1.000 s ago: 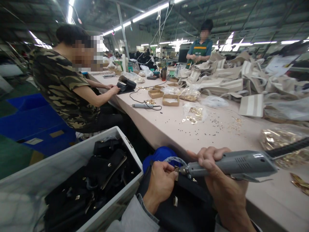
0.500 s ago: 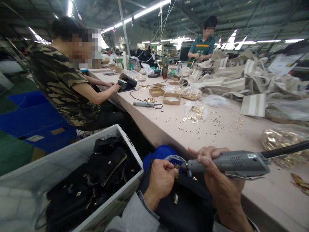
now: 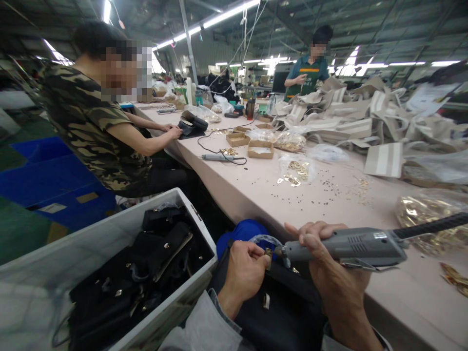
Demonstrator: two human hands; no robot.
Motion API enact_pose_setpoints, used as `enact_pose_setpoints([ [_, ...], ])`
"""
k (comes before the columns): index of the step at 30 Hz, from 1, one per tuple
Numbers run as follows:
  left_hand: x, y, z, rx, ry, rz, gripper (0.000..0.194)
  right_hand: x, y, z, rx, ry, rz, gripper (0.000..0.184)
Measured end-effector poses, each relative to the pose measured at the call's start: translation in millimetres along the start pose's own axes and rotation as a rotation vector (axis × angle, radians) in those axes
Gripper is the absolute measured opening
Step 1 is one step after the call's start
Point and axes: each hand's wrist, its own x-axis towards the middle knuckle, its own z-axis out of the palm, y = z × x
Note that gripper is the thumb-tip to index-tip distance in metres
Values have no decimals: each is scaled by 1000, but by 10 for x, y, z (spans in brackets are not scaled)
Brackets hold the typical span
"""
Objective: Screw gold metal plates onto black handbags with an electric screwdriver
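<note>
My right hand (image 3: 334,273) is wrapped round a grey electric screwdriver (image 3: 351,247), whose tip points left. That tip meets, or nearly meets, a small gold metal clasp (image 3: 268,258). My left hand (image 3: 246,273) is closed, pinching the clasp at the flap edge of a black handbag (image 3: 281,312). The bag rests in front of me, below the table edge. A second gold fitting (image 3: 266,300) sits on the bag's front. Whether the bit sits in a screw I cannot tell.
At left stands a grey bin (image 3: 175,200) of black bags (image 3: 135,273). Gold hardware in plastic bags (image 3: 298,168), small boxes (image 3: 260,150) and another screwdriver (image 3: 218,157) lie on the table (image 3: 248,195). Beige pieces (image 3: 336,117) are heaped behind. Two co-workers (image 3: 95,122) are nearby.
My hands, the screwdriver and the bag have barely moved. The far co-worker has shifted slightly right and raised a hand.
</note>
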Motion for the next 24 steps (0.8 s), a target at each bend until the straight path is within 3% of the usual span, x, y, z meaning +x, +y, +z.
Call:
enact_pose_setpoints([
  [24,16,10,-1,20,-5,-3,10,27,15,-26,17,56,0,34],
])
